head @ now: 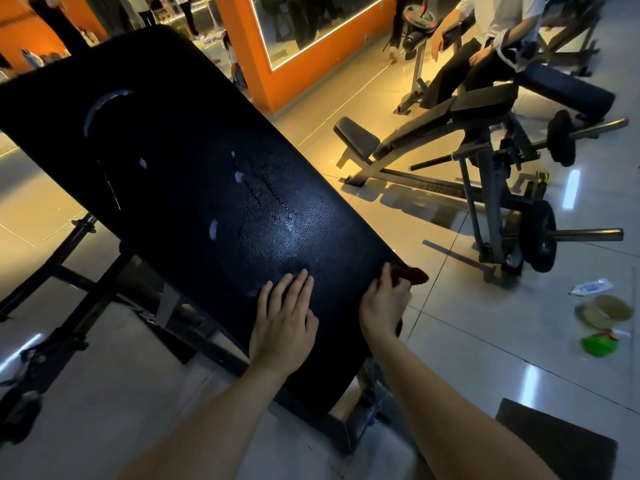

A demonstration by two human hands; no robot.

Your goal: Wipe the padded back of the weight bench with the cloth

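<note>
Black pebble-grained bench pad (194, 174), dark red cloth (414, 274), orange wall (239, 32), pale glossy floor tiles (467, 341).

black padded back (194, 174) of bench, tilted, pebbly vinyl, worn pale scuffs and cracked seam down middle. left hand (284, 320) flat on pad near lower end, fingers spread. right hand (382, 306) at pad's right edge, gripping dark red cloth (412, 274) that pokes past edge. glossy tile floor (485, 341) under it all; white tube (590, 287), tan round things (606, 311), green wrapper (599, 344) lying on tiles off to right
</note>
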